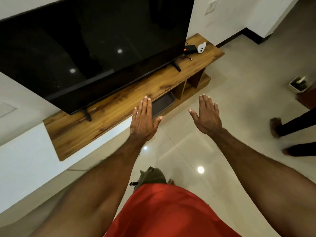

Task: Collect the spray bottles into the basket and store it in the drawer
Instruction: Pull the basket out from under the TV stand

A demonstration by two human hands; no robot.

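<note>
No spray bottles in frame, no basket I can positively ID, so the key relation is hands vs. TV stand.

Left to right:
- TV (89, 48) fills the upper left, standing on the wooden TV stand (119, 106), whose long axis runs from lower left up to upper right.
- My left hand (143, 120) is at centre frame, fingers straight and spread, holding nothing. Its fingertips overlap the stand's front edge in the picture; can't tell if they touch it or hover above.
- Just right of those fingertips, under the stand's top, sits a dark tray-like thing (162, 105) in an open compartment. Could be the basket or a drawer front; can't tell. Left hand is clearly the nearer one to it.
- My right hand (207, 115) is right of centre, over bare floor tile, also flat and empty, well apart from the stand.
- Further up-right on the stand top: a small black box (190, 48) and a white controller (201, 47) beside it. Neither is a bottle.
- Far right: someone else's feet (275, 125) and a small planter (299, 83).

Judgement: collecting hasn't started. Bottles lie off-frame, direction unknown. Next move is probably to look around, or reach down and forward with the left hand to check the dark tray.
</note>
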